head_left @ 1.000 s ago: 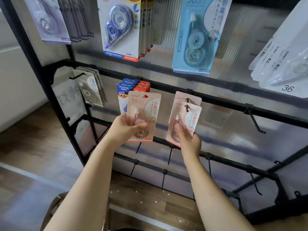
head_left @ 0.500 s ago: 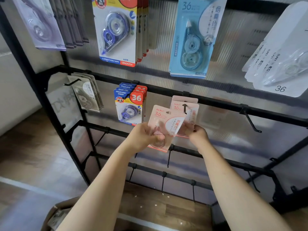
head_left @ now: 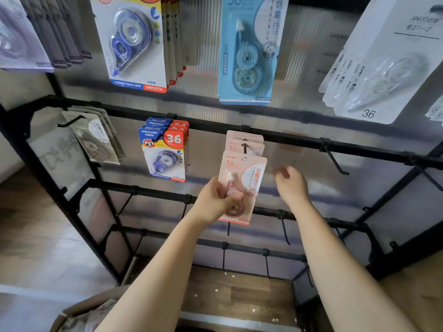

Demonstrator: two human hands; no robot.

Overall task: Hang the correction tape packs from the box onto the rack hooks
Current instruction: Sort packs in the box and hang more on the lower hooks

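Left hand (head_left: 213,202) holds pink pack (head_left: 242,188) below hook (head_left: 244,147).

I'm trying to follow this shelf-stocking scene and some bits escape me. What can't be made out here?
- Cardboard box, head view: cut off by the bottom edge; contents blurred.
- Right hand: fingers motion-blurred, so their pose is unclear.
- Pink packs on the hook: the pink pack in the left hand covers them; count unclear.
- Small print on the pink pack: too small to read.

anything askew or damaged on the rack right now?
Nothing damaged. The only pack off a hook is the pink correction tape pack gripped in the left hand, just below the hung pink packs. The right hand holds nothing.
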